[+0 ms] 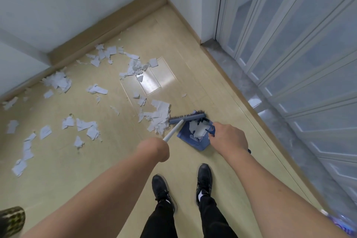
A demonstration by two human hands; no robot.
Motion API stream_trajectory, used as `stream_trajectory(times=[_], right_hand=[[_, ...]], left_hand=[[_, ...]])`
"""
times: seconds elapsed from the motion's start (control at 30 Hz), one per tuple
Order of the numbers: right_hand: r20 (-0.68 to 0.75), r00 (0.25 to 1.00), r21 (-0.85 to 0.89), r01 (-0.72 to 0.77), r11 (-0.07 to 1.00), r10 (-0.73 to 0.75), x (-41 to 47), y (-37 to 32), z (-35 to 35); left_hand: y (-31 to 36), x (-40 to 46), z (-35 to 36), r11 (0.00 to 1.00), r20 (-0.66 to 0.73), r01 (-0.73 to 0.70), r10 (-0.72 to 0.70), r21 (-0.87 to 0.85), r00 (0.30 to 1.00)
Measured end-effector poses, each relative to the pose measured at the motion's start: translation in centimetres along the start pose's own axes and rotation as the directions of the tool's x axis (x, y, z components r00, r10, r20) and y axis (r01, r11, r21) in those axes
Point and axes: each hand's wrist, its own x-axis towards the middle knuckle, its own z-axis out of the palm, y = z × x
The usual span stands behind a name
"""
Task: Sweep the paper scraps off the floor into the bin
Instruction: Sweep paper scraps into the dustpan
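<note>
Torn paper scraps [92, 91] litter glossy wood floor [58, 160].
L hand [154, 149] clamps white broom [186, 119] pole; R hand [229, 138] grips blue plastic dustpan [190, 137], some jagged scraps inside.

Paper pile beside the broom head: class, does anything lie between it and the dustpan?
Only the broom head lies between the paper pile and the dustpan. The floor there shows no other obstacle.
</note>
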Motion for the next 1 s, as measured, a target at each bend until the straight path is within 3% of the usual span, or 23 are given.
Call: stream_trajectory(times=[0.17,0.4,0.5,0.63,0.8,1.0], right_hand=[[0.002,1.000,0.020,0.000,1.000,0.000,-0.1,-0.1,-0.6],[0.010,1.000,0.025,-0.011,1.000,0.011,0.2,-0.5,-0.8],[0.009,1.000,0.015,-0.005,1.000,0.004,0.3,-0.6,-1.0],[0.007,1.000,0.015,-0.003,1.000,0.003,0.6,-0.7,-1.1],[0.018,1.000,0.007,-0.017,1.000,0.017,0.7,-0.7,-1.1],[0.020,1.000,0.010,-0.013,1.000,0.013,0.9,-0.9,-1.3]], left_hand=[[-1.8,-1.3,1.6,0.997,-0.004,0.012,-0.012,0.075,1.000],[-3.9,-1.1,-1.6,0.985,0.049,0.134,-0.129,-0.104,0.990],[-3.1,-0.8,-2.7,0.986,0.016,0.106,-0.104,-0.127,0.994],[-0.8,0.1,-3.8,0.998,-0.068,0.023,-0.027,-0.059,0.997],[2.2,1.7,-3.2,0.977,-0.092,-0.092,0.111,0.190,0.990],[1.3,2.2,-0.2,0.986,-0.027,-0.026,0.031,0.163,0.999]])
